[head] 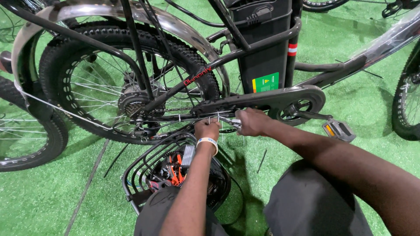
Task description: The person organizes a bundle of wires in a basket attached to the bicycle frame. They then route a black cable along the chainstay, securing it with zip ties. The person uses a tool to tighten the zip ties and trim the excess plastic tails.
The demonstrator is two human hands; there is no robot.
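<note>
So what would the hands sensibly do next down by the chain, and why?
Probably pull the white tie snug. The left hand pinches it at the lower frame tube, and the right hand holds a small metal tool against it. The tie's tails stick up loose, and a cable runs along the tube there, so tightening seems the likely small step.

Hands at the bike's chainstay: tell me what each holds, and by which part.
The right hand grips a small silver tool by its handle end. The left hand pinches a white tie at the frame tube.
</note>
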